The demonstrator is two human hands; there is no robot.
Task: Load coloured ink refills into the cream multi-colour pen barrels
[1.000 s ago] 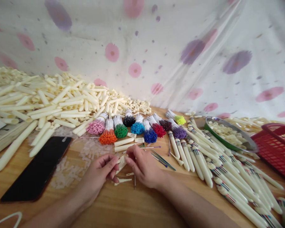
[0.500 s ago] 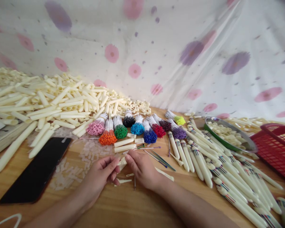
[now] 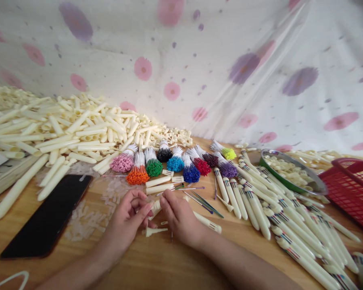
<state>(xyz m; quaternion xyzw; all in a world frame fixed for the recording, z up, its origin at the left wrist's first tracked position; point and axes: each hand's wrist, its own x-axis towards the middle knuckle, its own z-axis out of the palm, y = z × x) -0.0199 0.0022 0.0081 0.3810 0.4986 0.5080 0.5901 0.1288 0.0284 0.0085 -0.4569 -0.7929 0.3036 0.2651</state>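
My left hand [image 3: 131,213] is closed around a small cream plastic pen part [image 3: 155,208], pinched between thumb and fingers. My right hand [image 3: 181,219] meets it from the other side, fingers curled and pressed together; what lies in their grip is hidden. Under the hands, a small cream plunger-like piece [image 3: 155,231] rests on the table. A slotted pen barrel [image 3: 208,222] shows beyond my right wrist. Just past my fingers are loose thin coloured refills [image 3: 196,188], metal tweezers [image 3: 207,204] and two cream barrels [image 3: 159,188].
Bundles of coloured-tip refills, such as the orange bundle [image 3: 137,176], stand in the middle. Cream barrels [image 3: 78,121] heap up at back left, near a black phone [image 3: 45,217]. Multicolour pens [image 3: 287,217], a bowl [image 3: 305,187] and a red basket [image 3: 347,189] are right.
My right hand has dropped and turned slightly, its fingers more upright. More of the small plunger-like piece and the slotted barrel shows. My left hand keeps its hold.
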